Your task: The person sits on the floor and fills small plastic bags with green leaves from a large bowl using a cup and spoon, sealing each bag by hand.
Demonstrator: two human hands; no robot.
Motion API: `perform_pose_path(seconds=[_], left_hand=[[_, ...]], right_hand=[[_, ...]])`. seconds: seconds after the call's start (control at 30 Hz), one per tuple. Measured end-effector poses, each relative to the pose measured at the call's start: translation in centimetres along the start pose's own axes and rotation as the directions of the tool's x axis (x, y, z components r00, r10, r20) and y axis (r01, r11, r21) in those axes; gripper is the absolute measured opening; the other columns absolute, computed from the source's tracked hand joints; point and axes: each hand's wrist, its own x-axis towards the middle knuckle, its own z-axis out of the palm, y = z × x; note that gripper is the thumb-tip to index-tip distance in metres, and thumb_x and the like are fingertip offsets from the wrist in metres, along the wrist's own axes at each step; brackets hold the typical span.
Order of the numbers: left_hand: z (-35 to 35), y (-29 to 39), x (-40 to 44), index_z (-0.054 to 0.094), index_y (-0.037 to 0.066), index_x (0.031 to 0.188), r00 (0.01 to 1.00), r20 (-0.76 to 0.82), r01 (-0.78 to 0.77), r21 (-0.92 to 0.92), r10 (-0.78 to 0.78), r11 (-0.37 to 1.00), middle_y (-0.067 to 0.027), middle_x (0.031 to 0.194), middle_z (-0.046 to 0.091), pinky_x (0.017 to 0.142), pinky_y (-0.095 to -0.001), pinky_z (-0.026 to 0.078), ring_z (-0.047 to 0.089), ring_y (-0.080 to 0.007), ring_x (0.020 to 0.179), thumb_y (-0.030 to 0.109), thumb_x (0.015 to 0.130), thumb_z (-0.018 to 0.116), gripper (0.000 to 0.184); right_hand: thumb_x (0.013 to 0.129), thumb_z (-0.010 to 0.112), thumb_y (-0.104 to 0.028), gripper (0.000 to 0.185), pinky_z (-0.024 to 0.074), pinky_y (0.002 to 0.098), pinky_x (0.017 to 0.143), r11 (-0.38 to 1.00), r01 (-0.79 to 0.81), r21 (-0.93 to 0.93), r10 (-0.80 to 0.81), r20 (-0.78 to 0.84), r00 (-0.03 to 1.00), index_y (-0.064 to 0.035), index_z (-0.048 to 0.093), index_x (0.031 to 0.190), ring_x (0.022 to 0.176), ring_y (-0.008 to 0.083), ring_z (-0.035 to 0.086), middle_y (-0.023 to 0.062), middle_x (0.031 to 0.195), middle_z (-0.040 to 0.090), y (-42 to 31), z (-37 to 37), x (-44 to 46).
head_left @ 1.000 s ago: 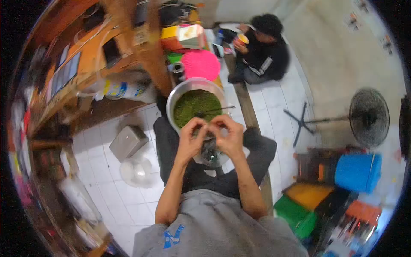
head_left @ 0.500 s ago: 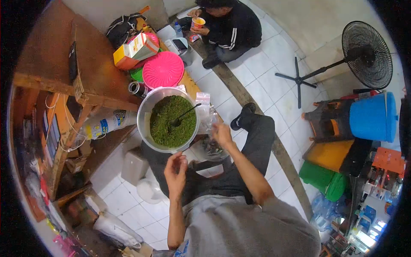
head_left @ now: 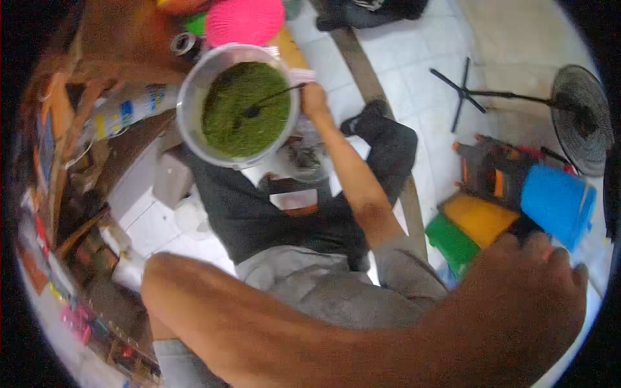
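Note:
A large pale bowl [head_left: 189, 132] of finely shredded green leaves [head_left: 242, 132] stands ahead of me, with a dark spoon [head_left: 253, 111] resting in the leaves. My right hand [head_left: 315, 101] is at the bowl's right rim, by the end of the spoon handle and some clear plastic packaging [head_left: 299, 75]. Its fingers look curled, but what they hold is hidden. My left forearm crosses close under the camera. My left hand [head_left: 527, 291] is large and blurred at the right, its back towards me and its fingers partly hidden.
A pink lid [head_left: 246, 21] and a dark jar [head_left: 186, 45] are beyond the bowl. Between my legs sits a clear plastic container [head_left: 301, 158] with dark contents. At the right are a standing fan [head_left: 579, 113], a blue bucket [head_left: 556, 204] and a green bin [head_left: 451, 236]. Another person's dark-clothed legs [head_left: 372, 13] show at the top.
My left hand has left the bowl's near side and swung up across my body to the right. My right hand has moved up to the bowl's rim. The view has shifted downward.

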Motion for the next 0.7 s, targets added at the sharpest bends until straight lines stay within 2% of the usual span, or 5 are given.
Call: perform_pose_path(seconds=[0.17,0.3,0.47,0.6,0.7], left_hand=[[0.0,-0.3,-0.2,0.065,0.002,0.118,1.0,0.008,0.024,0.066,-0.024,0.998,-0.0109,0.116,0.069,0.088,-0.0363,0.057,0.068,-0.0213,0.106,0.003,0.086,0.07,0.032],[-0.1,-0.2,-0.2,0.066,0.002,0.118,0.999,0.036,-0.009,0.108,0.005,0.994,-0.0113,0.115,0.069,0.087,-0.0377,0.057,0.068,-0.0228,0.105,0.004,0.087,0.068,0.032],[-0.2,-0.2,-0.4,0.066,0.002,0.118,1.0,0.02,-0.004,0.147,0.001,0.989,-0.0118,0.114,0.069,0.085,-0.0396,0.059,0.069,-0.0246,0.104,0.006,0.087,0.066,0.031],[0.6,0.0,-0.7,0.066,0.002,0.118,0.999,0.037,-0.023,0.185,0.016,0.982,-0.0123,0.113,0.069,0.084,-0.0411,0.06,0.069,-0.026,0.104,0.007,0.088,0.064,0.031],[1.1,0.5,-0.7,0.066,0.002,0.118,1.0,0.023,0.0,0.22,-0.005,0.975,-0.0126,0.112,0.07,0.083,-0.0422,0.06,0.069,-0.0271,0.103,0.008,0.088,0.063,0.031]], right_hand=[[0.071,0.085,-0.015,0.044,0.0492,0.0488,0.094,0.991,-0.026,-0.13,-0.02,-0.341,0.94,-0.0031,0.067,0.109,0.108,0.0409,0.06,0.019,0.107,0.066,-4.2,-3.8,1.2],[0.072,0.085,-0.013,0.055,0.0509,0.048,0.095,0.992,-0.094,-0.081,0.089,-0.072,0.993,-0.0089,0.065,0.122,0.11,0.04,0.061,0.0195,0.11,0.065,-3.6,-4.2,2.2],[0.064,0.083,-0.002,0.032,0.0552,0.0477,0.083,0.909,-0.105,0.402,0.069,0.102,0.992,-0.0063,0.077,0.095,0.081,0.0392,0.068,0.0194,0.074,0.069,-2.1,-2.9,2.1],[0.067,0.082,0.0,0.029,0.0572,0.0433,0.07,0.982,0.185,0.039,-0.169,-0.266,0.949,-0.0043,0.076,0.095,0.072,0.0342,0.069,0.0181,0.075,0.07,1.5,-3.9,0.0],[0.068,0.083,-0.006,0.03,0.0549,0.0398,0.055,0.84,-0.155,0.52,0.194,-0.022,0.981,-0.003,0.075,0.096,0.063,0.0298,0.067,0.017,0.076,0.069,-0.5,-2.1,0.2]])
